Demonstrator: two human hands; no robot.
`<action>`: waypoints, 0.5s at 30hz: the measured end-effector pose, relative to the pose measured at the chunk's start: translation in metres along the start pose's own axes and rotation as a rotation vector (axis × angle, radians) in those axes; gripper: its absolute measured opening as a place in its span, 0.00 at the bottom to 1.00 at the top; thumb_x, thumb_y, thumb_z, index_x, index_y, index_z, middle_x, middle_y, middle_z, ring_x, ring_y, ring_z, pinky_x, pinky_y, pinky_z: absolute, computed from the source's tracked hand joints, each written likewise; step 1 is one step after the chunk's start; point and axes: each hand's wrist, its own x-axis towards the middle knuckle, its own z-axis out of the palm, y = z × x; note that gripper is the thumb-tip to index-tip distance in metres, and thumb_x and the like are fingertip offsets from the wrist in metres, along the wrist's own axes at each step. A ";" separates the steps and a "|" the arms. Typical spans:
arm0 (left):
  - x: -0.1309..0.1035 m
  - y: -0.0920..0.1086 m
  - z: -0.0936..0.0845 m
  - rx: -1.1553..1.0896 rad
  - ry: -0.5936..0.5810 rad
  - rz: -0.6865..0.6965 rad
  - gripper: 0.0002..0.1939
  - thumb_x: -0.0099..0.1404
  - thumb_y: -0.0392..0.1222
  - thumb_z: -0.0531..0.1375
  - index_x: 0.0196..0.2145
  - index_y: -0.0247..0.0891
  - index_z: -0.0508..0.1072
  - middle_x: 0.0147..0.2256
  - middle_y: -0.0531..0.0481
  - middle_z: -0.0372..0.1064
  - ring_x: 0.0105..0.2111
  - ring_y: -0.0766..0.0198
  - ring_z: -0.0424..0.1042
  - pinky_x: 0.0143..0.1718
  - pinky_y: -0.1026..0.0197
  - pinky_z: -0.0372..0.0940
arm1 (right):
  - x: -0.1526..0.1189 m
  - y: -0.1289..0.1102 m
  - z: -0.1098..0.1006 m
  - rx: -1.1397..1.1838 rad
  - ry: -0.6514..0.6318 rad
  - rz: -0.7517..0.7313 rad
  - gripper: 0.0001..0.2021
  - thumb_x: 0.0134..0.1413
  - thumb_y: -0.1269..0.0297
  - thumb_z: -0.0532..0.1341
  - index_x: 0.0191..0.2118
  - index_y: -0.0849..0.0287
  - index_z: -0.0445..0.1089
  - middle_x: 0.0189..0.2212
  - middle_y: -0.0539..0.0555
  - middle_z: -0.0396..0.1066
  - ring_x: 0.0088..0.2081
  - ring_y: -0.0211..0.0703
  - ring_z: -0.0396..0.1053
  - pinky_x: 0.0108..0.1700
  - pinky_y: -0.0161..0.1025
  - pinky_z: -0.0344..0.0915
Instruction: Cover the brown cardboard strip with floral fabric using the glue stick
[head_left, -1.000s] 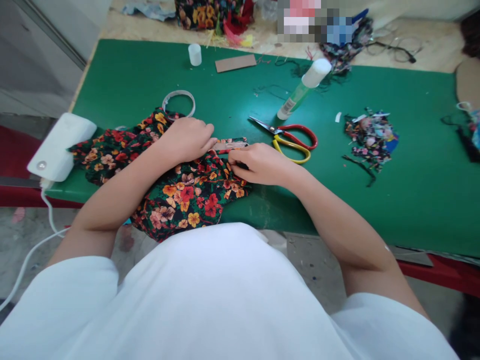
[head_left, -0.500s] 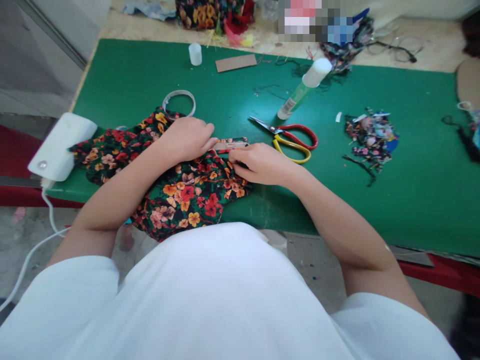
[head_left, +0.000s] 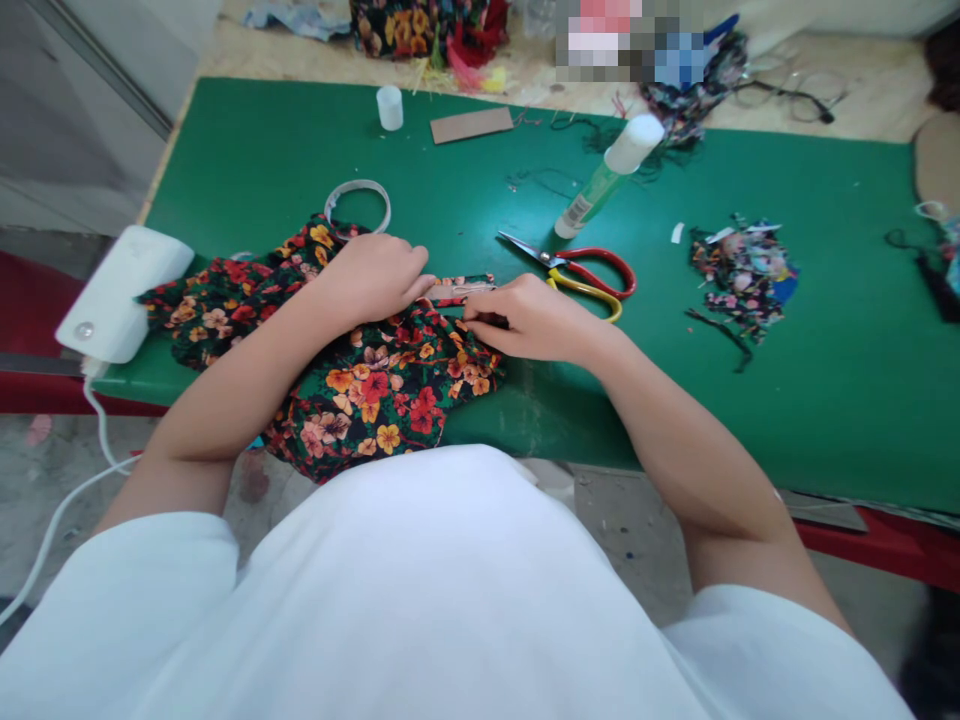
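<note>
Dark floral fabric [head_left: 375, 390] with red, orange and pink flowers lies bunched at the table's front edge and hangs over it. My left hand [head_left: 379, 278] is closed, its fingers pinching the upper part of this fabric. Close by on the right, my right hand [head_left: 521, 318] has its thumb and fingertips together at the fabric's right edge, by a narrow opening. Between the hands a pale strip [head_left: 457, 290] with floral edging shows. Scissors [head_left: 577, 272] with one red and one yellow handle lie just beyond my right hand.
On the green table mat [head_left: 270, 150] a glue stick [head_left: 607, 180] stands behind the scissors. A clear ring [head_left: 360, 190], a white cap [head_left: 390, 107], a cardboard strip [head_left: 472, 125] and fabric scraps [head_left: 742, 270] lie around. A white corded box [head_left: 124, 293] sits at the left edge.
My right hand has shifted slightly up and to the right along the fabric's edge, covering more of the yellow scissor handle. My left hand stays in place.
</note>
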 end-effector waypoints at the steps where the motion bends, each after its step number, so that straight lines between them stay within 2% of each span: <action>1: 0.000 0.000 0.000 0.003 -0.002 0.001 0.26 0.78 0.49 0.46 0.55 0.28 0.76 0.48 0.30 0.78 0.51 0.43 0.77 0.50 0.49 0.68 | 0.000 0.000 0.000 -0.019 0.016 0.030 0.11 0.66 0.64 0.54 0.40 0.59 0.73 0.25 0.51 0.70 0.26 0.40 0.60 0.36 0.39 0.51; 4: 0.000 0.000 0.000 0.014 0.004 0.008 0.26 0.78 0.49 0.45 0.55 0.29 0.76 0.47 0.30 0.78 0.51 0.43 0.76 0.49 0.50 0.67 | 0.000 0.001 0.000 -0.106 0.059 0.154 0.14 0.68 0.63 0.53 0.48 0.59 0.74 0.28 0.55 0.74 0.28 0.45 0.64 0.35 0.40 0.49; 7: 0.000 -0.001 0.000 0.019 0.007 0.010 0.26 0.78 0.49 0.46 0.54 0.29 0.76 0.47 0.31 0.78 0.50 0.44 0.77 0.48 0.50 0.67 | 0.000 0.002 0.001 -0.217 0.074 0.241 0.15 0.68 0.61 0.54 0.51 0.60 0.74 0.29 0.59 0.76 0.28 0.48 0.65 0.33 0.40 0.46; 11: 0.001 -0.001 0.000 0.022 0.004 0.015 0.26 0.78 0.49 0.46 0.54 0.29 0.76 0.47 0.30 0.78 0.50 0.43 0.78 0.47 0.50 0.68 | -0.001 0.002 0.001 -0.308 0.093 0.250 0.16 0.68 0.57 0.57 0.51 0.60 0.75 0.31 0.61 0.78 0.29 0.48 0.67 0.33 0.40 0.44; 15: 0.001 -0.002 -0.001 0.028 -0.004 0.023 0.25 0.78 0.49 0.46 0.53 0.28 0.76 0.47 0.30 0.78 0.51 0.42 0.78 0.47 0.51 0.69 | -0.003 0.003 0.000 -0.355 0.162 0.262 0.21 0.71 0.54 0.53 0.53 0.60 0.77 0.38 0.62 0.80 0.34 0.51 0.71 0.33 0.41 0.46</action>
